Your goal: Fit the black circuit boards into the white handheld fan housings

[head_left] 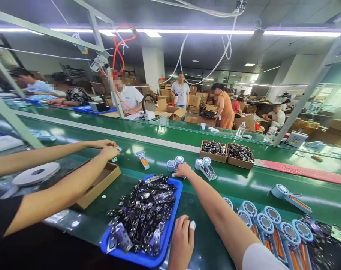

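Note:
Farther out on the green belt, my right hand (184, 170) closes over the handle end of light-blue handheld fans (172, 165). Its thumb wears a white cover, and the hand hides most of the handles. My left hand (182, 238) rests at the right edge of a blue tray (179, 191), fingers loosely bent and slightly apart, holding nothing visible. A white cover is on that thumb too. Black circuit boards (148, 210) lie heaped in the tray. Right of my right hand, two fans (207, 167) lie side by side with boards in their handles.
At left, a co-worker's hands (108, 148) work over a cardboard box (103, 183) near a white tape roll (37, 173). Another fan (142, 159) lies on the belt. Several open fans (264, 224) crowd the lower right. Two boxes of black parts (214, 150) stand beyond.

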`<state>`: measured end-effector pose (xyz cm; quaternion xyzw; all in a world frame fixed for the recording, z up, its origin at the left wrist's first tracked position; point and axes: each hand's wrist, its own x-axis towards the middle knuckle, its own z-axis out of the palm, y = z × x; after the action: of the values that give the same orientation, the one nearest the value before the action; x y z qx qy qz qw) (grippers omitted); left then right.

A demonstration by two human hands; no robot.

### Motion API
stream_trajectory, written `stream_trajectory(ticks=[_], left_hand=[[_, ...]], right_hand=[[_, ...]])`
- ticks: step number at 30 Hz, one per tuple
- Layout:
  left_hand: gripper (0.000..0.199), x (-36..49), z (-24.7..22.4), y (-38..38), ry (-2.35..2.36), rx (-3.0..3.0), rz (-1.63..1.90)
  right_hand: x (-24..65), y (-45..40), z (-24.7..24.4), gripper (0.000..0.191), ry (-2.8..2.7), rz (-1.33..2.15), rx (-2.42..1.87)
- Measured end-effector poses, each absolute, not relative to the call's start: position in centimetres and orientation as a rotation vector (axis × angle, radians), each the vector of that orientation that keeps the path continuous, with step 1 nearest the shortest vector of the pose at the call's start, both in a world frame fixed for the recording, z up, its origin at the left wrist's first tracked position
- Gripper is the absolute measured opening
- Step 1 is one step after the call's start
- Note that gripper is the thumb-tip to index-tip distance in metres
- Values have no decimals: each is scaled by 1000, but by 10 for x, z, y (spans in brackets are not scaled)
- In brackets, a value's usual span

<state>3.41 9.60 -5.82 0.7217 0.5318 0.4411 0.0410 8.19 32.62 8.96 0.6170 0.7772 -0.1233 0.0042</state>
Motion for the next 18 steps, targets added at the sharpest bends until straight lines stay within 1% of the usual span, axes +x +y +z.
stream_trajectory(ticks=[6, 8, 11, 12, 14, 16, 18], left_hand=[[21, 36, -38, 91, 1637, 2115, 1279], [20, 37, -33, 90, 1623, 2092, 1245], [20, 39, -24, 85, 1570, 2097, 1199], [22, 39, -20, 82, 1536, 2113, 1186], [25, 35, -12, 71, 1452, 2164, 1156], [23, 22, -3, 58, 1391, 2222, 1123], [21, -3, 5, 47, 1437, 2235, 1109]], right_hand=[[98, 300, 103, 32, 2438, -394, 2130], [106, 278, 109, 30, 2485, -370, 2192], [117, 222, 109, 31, 2572, -353, 2263], [121, 198, 106, 30, 2598, -353, 2282], [130, 149, 93, 21, 2640, -367, 2298], [141, 104, 73, 16, 2722, -343, 2345], [154, 70, 49, 14, 2753, -322, 2357]])
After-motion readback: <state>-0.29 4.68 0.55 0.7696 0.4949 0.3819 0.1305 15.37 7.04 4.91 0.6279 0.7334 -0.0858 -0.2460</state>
